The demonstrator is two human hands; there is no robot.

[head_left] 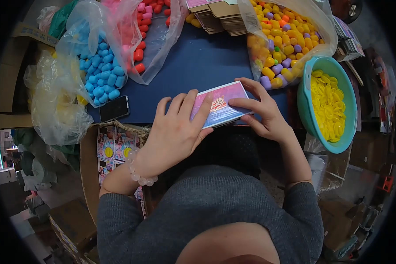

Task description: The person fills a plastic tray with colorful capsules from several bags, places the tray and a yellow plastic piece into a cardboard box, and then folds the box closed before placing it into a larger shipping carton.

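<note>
Both my hands hold a flat pink and blue printed box (224, 100) over the front edge of the blue table (198, 57). My left hand (178, 123) grips its left end, fingers across the top and thumb at the near edge. On the right end, my right hand (266, 112) has its fingers on the top and far corner, with the thumb at the near side. The underside of the box is hidden. A black phone (115, 109) lies on the table left of my left hand.
Plastic bags hold blue capsules (103, 72), red capsules (139, 53) and yellow and purple capsules (288, 37). A teal basin (307, 94) of yellow discs (326, 105) stands at right. Folded cardboard (220, 17) lies at the back. An open carton (90, 163) contains printed packs (114, 143).
</note>
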